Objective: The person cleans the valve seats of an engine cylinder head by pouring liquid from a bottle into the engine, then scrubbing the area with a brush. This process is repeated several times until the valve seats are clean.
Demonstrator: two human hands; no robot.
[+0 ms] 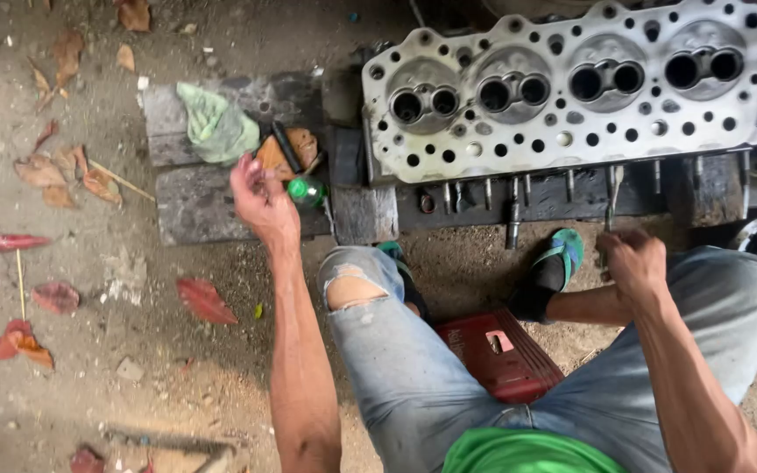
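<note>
A grey metal cylinder head with several round ports lies on dark wooden planks in front of me. My left hand reaches out over the left plank, fingers loosely curled, beside a small green bottle and a dark pen-like tool. Whether it pinches something small I cannot tell. My right hand is closed around a thin metal tool that points up at the head's lower edge, where several studs stick out.
A pale green rag lies on the far plank. I sit on a red plastic crate, feet in green sandals. Dry red and brown leaves are scattered over the dirt ground at left.
</note>
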